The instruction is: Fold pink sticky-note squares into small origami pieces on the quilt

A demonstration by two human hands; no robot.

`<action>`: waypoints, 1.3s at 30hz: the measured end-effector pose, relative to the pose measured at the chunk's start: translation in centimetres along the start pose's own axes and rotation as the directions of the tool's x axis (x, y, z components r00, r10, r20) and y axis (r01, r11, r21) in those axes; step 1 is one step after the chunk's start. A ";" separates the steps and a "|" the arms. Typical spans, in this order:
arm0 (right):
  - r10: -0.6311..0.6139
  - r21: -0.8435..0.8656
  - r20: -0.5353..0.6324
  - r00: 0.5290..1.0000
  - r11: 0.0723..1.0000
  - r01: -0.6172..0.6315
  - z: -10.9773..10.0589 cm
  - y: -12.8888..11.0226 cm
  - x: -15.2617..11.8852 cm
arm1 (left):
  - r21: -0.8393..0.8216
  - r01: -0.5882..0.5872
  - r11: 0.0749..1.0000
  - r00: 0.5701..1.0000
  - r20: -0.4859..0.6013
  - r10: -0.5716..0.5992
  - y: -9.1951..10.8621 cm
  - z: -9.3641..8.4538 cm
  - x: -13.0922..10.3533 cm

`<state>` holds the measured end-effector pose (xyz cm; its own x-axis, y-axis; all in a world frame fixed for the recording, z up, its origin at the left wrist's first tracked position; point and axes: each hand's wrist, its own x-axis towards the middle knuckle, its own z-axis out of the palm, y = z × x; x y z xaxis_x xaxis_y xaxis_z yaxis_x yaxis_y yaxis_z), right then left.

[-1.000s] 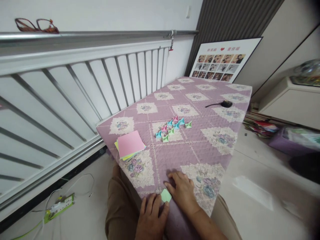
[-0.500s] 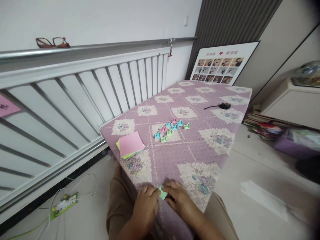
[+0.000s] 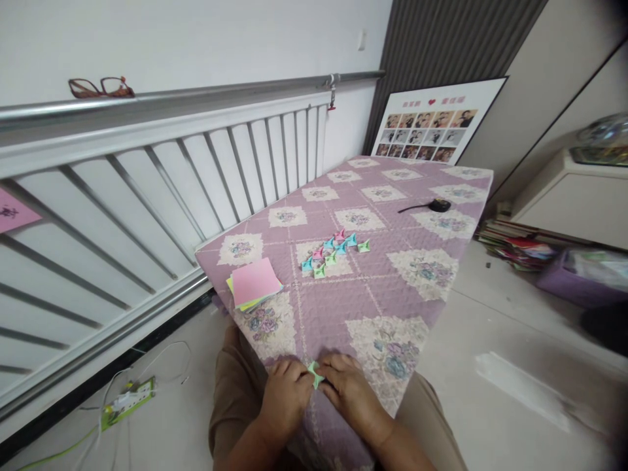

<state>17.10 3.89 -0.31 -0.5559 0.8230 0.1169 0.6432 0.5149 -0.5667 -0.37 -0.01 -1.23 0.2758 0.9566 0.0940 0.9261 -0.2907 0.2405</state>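
Note:
Between my two hands, near the table's front edge, is a small light-green folded paper (image 3: 314,375) with pointed corners. My left hand (image 3: 288,394) pinches its left side, and my right hand (image 3: 347,386) grips the right side with thumb and fingers. Parts of the paper are hidden under the fingertips. Farther up the cloth stands a cluster of several small folded paper pieces (image 3: 340,248) in blue, pink and green. A stack of square paper sheets (image 3: 256,282), pink on top with yellow and others below, lies to the left.
A purple floral cloth (image 3: 338,301) covers the table. Toward its far right lies a black round object with a strap (image 3: 439,205). A white radiator (image 3: 230,170) runs along the left, with glasses (image 3: 101,87) on the pipe above. A power strip (image 3: 128,402) lies on the floor.
The green paper's outline has narrowed at the sides between my fingers, leaving its corners more pointed. Both hands stay in nearly the same place, and the view has shifted slightly.

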 end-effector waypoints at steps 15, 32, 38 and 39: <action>0.025 -0.066 -0.076 0.997 0.997 -0.030 1.1 -0.8 -0.4 | -0.073 -0.036 0.997 0.990 -0.138 0.025 -0.6 1.2 0.0; 0.096 -0.175 -0.133 0.986 0.977 -0.119 2.2 0.0 -0.3 | -0.225 0.173 0.959 0.983 0.099 -0.154 -1.0 -1.1 1.0; 0.161 -0.170 -0.066 0.985 0.971 -0.170 1.3 -0.6 0.1 | -0.280 0.202 0.939 0.976 0.135 -0.170 -1.0 -1.3 1.5; 0.173 -0.164 -0.058 0.983 0.970 -0.181 1.2 -0.7 0.1 | -0.289 0.205 0.935 0.976 0.138 -0.171 -1.0 -1.4 1.5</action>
<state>15.96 3.37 -0.84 -0.4042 0.9124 0.0642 0.8107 0.3899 -0.4367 -1.23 1.73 -0.01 0.1465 0.9857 -0.0830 0.8483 -0.0820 0.5231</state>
